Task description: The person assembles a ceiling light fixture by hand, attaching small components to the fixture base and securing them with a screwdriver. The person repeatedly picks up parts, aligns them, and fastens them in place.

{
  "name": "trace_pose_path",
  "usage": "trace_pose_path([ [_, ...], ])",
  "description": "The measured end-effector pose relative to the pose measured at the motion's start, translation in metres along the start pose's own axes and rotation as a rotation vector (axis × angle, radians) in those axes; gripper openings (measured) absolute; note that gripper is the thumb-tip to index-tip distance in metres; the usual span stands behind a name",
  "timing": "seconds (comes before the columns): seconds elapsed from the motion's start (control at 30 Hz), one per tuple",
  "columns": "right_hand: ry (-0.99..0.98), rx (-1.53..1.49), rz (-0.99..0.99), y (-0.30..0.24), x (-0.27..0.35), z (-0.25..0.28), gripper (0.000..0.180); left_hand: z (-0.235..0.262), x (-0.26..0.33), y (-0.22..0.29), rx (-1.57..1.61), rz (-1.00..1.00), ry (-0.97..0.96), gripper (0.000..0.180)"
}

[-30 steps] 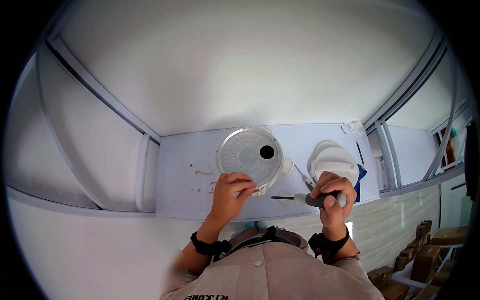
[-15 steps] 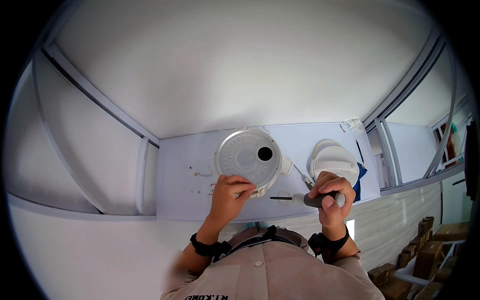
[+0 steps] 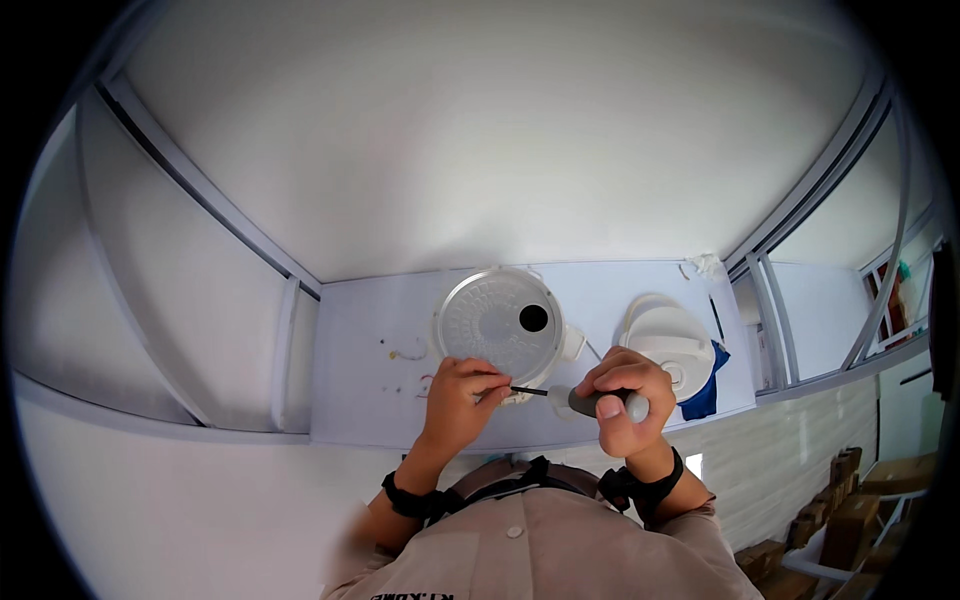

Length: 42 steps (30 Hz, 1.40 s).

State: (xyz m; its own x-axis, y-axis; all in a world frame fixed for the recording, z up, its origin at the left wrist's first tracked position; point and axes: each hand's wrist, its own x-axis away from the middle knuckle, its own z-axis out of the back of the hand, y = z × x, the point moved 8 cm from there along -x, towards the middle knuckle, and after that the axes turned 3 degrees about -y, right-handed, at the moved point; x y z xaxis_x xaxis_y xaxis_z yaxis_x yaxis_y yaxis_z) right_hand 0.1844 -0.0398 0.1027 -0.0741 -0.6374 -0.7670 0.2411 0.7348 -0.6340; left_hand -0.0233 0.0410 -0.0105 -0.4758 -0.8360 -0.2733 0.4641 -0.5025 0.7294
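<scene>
My right hand (image 3: 622,398) is wrapped tight round a grey screwdriver (image 3: 585,400). Its tip points at the near edge of the round metal lid (image 3: 495,325) on the white table (image 3: 360,400). My left hand (image 3: 460,395) pinches that edge. I think the screw work is not finished; 1 white cooker body (image 3: 668,345) waits beside it.

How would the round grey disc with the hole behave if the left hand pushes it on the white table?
The round grey disc looks thin and flat, so probably light and stiff. Lying flat on the table, it would likely slide, not roll. The left hand touches its near edge; pressing there might tip it slightly.
</scene>
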Motion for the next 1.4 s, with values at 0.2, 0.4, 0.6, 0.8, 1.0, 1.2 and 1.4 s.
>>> trace_pose_path([
  [0.2,-0.036,0.016,0.002,0.002,-0.006,-0.006,0.011,0.002,0.001,0.001,-0.023,-0.078,0.026,0.016],
  [0.4,-0.117,0.008,-0.038,0.003,-0.017,-0.013,0.008,0.003,0.000,0.002,-0.014,-0.073,0.017,0.014],
  [0.6,-0.114,-0.062,-0.133,0.014,-0.020,-0.020,0.009,0.001,0.000,0.000,-0.047,-0.092,-0.025,0.013],
  [0.8,-0.074,-0.043,-0.083,0.007,-0.024,-0.013,0.011,0.002,0.001,0.002,-0.039,-0.126,0.013,0.011],
  [1.0,-0.084,-0.048,-0.095,0.011,-0.024,-0.016,0.012,0.003,-0.001,0.005,-0.051,-0.134,0.006,0.013],
  [1.2,-0.110,-0.023,-0.080,0.008,-0.025,-0.017,0.011,0.002,0.000,0.002,-0.042,-0.109,0.013,0.014],
  [1.4,-0.152,-0.007,-0.062,0.008,-0.025,-0.018,0.013,0.000,0.000,0.000,-0.038,-0.105,-0.003,0.014],
])
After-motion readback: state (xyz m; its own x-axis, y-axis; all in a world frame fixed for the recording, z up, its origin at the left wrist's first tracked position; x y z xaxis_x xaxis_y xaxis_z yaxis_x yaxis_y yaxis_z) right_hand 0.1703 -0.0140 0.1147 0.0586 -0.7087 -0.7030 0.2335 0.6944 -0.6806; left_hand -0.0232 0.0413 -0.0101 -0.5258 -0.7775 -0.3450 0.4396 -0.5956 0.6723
